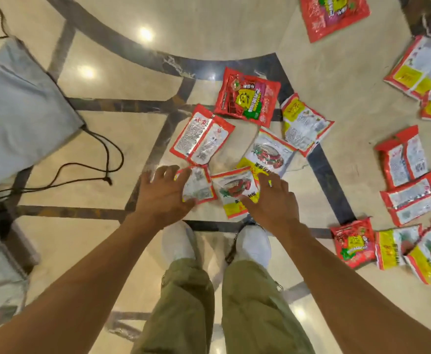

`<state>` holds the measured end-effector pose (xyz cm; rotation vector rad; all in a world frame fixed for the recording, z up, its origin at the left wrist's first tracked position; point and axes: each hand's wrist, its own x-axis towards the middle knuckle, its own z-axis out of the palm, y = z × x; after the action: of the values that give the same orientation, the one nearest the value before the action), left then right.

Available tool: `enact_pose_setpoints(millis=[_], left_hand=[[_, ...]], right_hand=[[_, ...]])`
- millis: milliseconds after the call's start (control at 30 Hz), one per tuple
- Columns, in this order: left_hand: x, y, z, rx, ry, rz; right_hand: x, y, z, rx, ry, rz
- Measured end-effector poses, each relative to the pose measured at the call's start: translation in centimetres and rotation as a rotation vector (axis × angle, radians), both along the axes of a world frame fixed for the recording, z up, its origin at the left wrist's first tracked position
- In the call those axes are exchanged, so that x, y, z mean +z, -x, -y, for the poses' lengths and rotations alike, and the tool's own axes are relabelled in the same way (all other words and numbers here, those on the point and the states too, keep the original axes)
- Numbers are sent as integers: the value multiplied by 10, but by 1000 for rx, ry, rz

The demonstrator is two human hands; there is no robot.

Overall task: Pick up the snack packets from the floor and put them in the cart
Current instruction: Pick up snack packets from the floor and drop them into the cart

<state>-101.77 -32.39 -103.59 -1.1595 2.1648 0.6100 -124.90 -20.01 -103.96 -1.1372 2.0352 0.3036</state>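
The person leans over the floor (102,139), both bare arms reaching down to packets that lie just ahead of the shoes (254,244). The left hand (163,195) has its fingers spread and nearly straight; its index finger and thumb are at the left edge of the small packet (200,186), a white-and-red one lying directly right of the palm; the fingers are not closed round it. The right hand (273,200) sits on the right side of the yellow packet (232,192); its thumb lies across the lower yellow corner and its fingers bend over the right edge; whether it pinches the packet or merely rests on it cannot be told, since the frame is blurred there. These two packets lie side by side between the hands, their near edges touching.

Farther from the person, just beyond the small one, lies the long packet (201,135), red-bordered and tilted; the white packet (268,154) lies beyond the right hand's fingers, its near end under the yellow packet; the red packet (247,97) lies beyond both, on a dark band of the floor; the pale packet (303,123) lies just right of it, overlapping the white one's far corner. The scattered packets (410,198) lie well apart on the right; the top packet (334,14), red, lies at the far edge.

On the left a grey bag (18,111) lies on the floor; its dark cord (102,159) loops toward the left hand but stays apart from it. Olive trousers (183,302) show between the arms.
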Motion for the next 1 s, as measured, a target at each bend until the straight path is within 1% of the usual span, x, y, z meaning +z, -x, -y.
enact_pose_setpoints(millis=[133,233,367,433,500,600,633,700,767,833,1000], left_hand=[[-86,-8,0,29,-36,42],[-134,-13,-1,81,-54,50],[-172,-21,-8,110,-21,14],[-181,-23,-10,111,12,-7],[-185,-22,-10,151,-5,-3],[-184,-23,-7,276,-112,13],[-181,-24,-5,319,-156,2],[-171,-27,-3,398,-227,-27],[-155,-30,-2,462,-281,-33],[-133,-34,-1,521,-312,-45],[-47,-39,3,627,-366,-111]], right_hand=[[-84,-14,-11,-126,-48,30],[-126,-22,-20,-216,-24,22],[-156,-31,-27,-341,22,17],[-163,-35,-27,-416,46,11],[-165,-37,-26,-452,78,1],[-159,-42,-21,-487,121,26],[-155,-44,-20,-513,138,61],[-144,-45,-18,-612,162,190],[-130,-43,-16,-680,127,271],[-112,-38,-17,-686,68,257],[-38,-25,-23,-765,129,235]])
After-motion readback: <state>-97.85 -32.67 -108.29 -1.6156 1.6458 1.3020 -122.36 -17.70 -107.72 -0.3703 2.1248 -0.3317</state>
